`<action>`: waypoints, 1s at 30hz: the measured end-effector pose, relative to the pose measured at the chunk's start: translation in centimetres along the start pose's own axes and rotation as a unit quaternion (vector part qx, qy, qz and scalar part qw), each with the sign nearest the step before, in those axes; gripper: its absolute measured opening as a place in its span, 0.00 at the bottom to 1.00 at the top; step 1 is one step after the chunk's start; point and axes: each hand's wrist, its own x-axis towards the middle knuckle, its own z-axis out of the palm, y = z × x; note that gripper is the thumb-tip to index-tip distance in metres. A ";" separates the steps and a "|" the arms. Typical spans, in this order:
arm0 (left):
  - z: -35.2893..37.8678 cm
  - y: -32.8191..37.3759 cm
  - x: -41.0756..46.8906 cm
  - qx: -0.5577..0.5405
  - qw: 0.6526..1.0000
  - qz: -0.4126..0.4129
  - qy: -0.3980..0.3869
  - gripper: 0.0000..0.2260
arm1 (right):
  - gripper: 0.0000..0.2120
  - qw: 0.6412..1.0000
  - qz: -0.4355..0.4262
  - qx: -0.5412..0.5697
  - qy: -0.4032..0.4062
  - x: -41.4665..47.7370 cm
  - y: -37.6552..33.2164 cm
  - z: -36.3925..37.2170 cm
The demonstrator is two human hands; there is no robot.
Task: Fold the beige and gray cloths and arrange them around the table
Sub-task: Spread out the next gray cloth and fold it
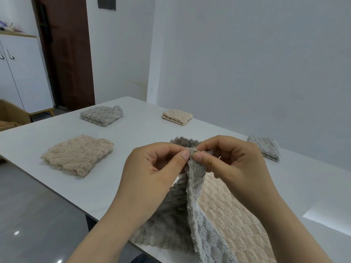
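Over the near edge of the white table (pixel 133 133), the left hand (pixel 152 164) and right hand (pixel 233 158) both pinch one raised corner of the gray cloth (pixel 197 186) between thumb and fingertips. The rest of it trails down beside a spread beige cloth (pixel 228 205). Well apart lie the near folded beige cloth (pixel 77 154), far folded gray cloth (pixel 101 115), far folded beige cloth (pixel 177 117) and right folded gray cloth (pixel 265 148).

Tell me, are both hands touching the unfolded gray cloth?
Touching. Head view shows left hand and right hand pinching a raised corner of the unfolded gray cloth.
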 end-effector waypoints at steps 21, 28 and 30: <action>-1.5 0.3 1.8 0.058 0.997 0.049 0.013 0.06 | 0.05 0.994 0.004 -0.097 -0.042 0.7 0.8 -2.5; -2.0 1.0 3.4 0.076 0.995 0.061 0.021 0.07 | 0.02 0.987 -0.001 -0.158 -0.038 1.2 0.9 -3.8; -2.4 1.0 3.8 0.078 0.994 0.068 0.028 0.07 | 0.04 0.982 -0.008 -0.187 -0.034 1.4 0.9 -4.2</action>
